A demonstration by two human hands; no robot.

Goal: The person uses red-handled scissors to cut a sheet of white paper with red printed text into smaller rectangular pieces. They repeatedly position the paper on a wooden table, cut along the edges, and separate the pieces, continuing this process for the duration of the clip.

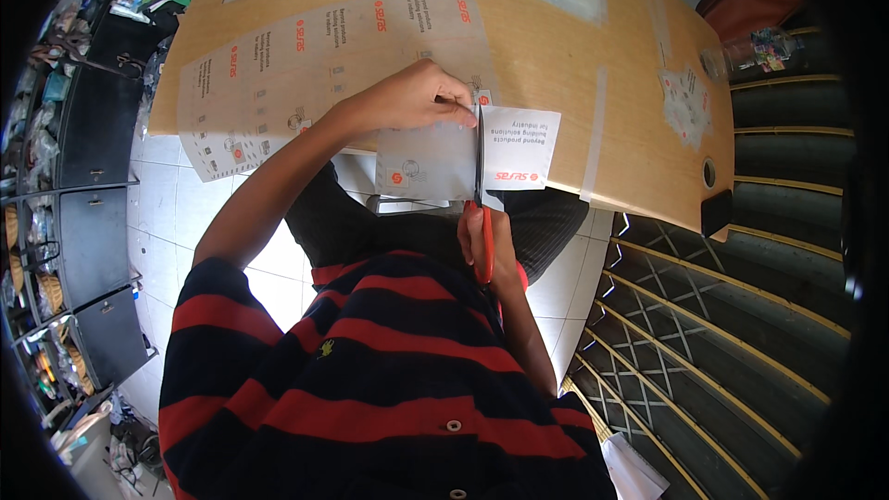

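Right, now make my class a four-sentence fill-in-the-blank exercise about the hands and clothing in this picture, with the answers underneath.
1. The right hand holds the red handles of a pair of ____.
2. That tool's dark ____ lie across a printed sheet.
3. The left hand is ____ from the person's chest than the right hand is.
4. The striped shirt has dark bands alternating with ____ ones.

Missing words: scissors; blades; farther; red.
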